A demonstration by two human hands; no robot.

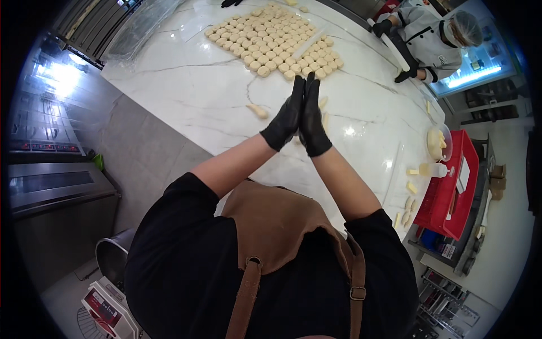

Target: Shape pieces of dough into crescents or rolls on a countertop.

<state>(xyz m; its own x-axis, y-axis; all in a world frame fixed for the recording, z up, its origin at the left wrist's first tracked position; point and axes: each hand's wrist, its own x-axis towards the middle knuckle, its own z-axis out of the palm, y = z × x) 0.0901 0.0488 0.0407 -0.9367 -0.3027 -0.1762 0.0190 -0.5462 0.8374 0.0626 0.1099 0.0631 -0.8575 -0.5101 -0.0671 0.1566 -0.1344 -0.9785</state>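
My left hand (285,116) and my right hand (313,118), both in black gloves, are pressed palm to palm over the marble table (186,107), fingers straight and together; whatever lies between them is hidden. Just past my fingertips is a dense batch of small round dough pieces (265,45). A tapered dough piece (257,111) lies to the left of my hands, and pale strips (324,118) show partly behind the right one.
A gloved co-worker (435,45) at back right holds a long white bar (395,51). At the right are a bowl (439,144), squeeze bottle (433,170) and red crate (457,192). A plastic sheet (127,34) lies back left; a steel appliance (62,198) stands left.
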